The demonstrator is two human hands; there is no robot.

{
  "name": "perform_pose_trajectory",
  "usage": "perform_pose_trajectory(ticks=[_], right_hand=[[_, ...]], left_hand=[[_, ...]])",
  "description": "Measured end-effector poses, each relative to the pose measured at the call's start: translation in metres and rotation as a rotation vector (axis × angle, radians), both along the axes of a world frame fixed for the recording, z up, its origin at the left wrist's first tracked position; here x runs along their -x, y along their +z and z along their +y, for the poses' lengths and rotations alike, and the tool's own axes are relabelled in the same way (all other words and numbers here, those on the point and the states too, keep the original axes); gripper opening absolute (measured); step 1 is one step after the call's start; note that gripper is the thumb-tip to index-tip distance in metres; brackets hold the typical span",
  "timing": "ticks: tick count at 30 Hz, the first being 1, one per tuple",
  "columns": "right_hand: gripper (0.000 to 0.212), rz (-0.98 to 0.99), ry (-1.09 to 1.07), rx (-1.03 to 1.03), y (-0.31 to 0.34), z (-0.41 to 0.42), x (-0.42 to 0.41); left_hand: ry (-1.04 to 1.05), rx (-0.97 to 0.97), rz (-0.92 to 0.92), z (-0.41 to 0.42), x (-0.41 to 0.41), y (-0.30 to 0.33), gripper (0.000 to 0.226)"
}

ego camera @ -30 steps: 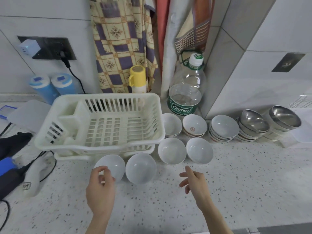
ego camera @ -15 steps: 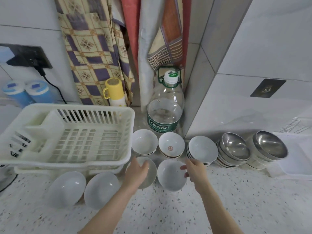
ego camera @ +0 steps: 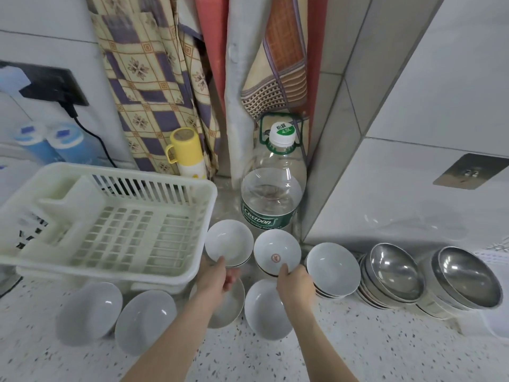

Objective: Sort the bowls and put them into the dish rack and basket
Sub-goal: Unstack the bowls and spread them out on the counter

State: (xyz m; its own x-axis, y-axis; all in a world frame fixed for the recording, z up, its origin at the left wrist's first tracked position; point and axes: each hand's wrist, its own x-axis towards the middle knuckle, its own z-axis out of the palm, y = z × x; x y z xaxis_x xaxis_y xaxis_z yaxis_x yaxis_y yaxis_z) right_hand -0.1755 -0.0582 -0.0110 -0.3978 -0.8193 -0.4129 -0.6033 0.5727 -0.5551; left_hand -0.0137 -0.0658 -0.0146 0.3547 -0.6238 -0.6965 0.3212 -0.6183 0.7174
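My left hand [ego camera: 213,278] pinches the near rim of a plain white bowl [ego camera: 229,241] beside the white dish rack [ego camera: 110,224]. My right hand [ego camera: 294,282] grips the near rim of a white bowl with a red mark [ego camera: 276,252]. Below the hands lie two more white bowls [ego camera: 267,312], one [ego camera: 230,307] partly hidden by my left hand. Two greyish bowls [ego camera: 89,312] [ego camera: 146,321] lie in front of the rack. A stack of white bowls [ego camera: 333,267] and two stacks of steel bowls [ego camera: 394,274] [ego camera: 465,279] stand to the right.
A large water bottle [ego camera: 272,188] and a yellow flask [ego camera: 187,153] stand against the back wall under hanging cloths. Blue-capped containers [ego camera: 55,142] and a wall socket with a plug are at the far left. A white tray edge [ego camera: 495,257] shows at the right.
Both hands have reached forward from the front bowls to the back row and taken hold of two bowl rims. The view has shifted right and closer.
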Motion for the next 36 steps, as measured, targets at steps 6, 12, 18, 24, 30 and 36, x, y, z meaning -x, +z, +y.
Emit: perform_pose_trajectory(ticks=[6, 12, 18, 24, 30, 36], right_hand=[[0.022, -0.08, -0.103, 0.071, -0.004, 0.001, -0.006], [0.021, -0.141, -0.131, 0.187, 0.003, 0.0, -0.008], [0.024, -0.092, -0.014, 0.422, 0.025, 0.013, 0.006], [0.035, -0.234, -0.12, 0.509, 0.045, 0.052, 0.021], [0.033, -0.311, -0.275, 0.562, 0.045, 0.111, 0.021], [0.028, -0.403, -0.471, 0.523, 0.031, 0.171, 0.019]], left_hand=[[-0.051, 0.015, -0.013, -0.004, 0.001, 0.003, 0.026], [0.031, 0.097, 0.048, -0.001, 0.003, 0.009, 0.05], [0.054, 0.191, 0.157, 0.009, 0.0, 0.018, 0.031], [-0.008, 0.232, 0.345, 0.027, -0.011, 0.022, 0.024], [-0.191, 0.27, 0.453, 0.058, -0.026, 0.021, 0.052], [-0.335, 0.289, 0.532, 0.123, -0.044, 0.032, 0.062]])
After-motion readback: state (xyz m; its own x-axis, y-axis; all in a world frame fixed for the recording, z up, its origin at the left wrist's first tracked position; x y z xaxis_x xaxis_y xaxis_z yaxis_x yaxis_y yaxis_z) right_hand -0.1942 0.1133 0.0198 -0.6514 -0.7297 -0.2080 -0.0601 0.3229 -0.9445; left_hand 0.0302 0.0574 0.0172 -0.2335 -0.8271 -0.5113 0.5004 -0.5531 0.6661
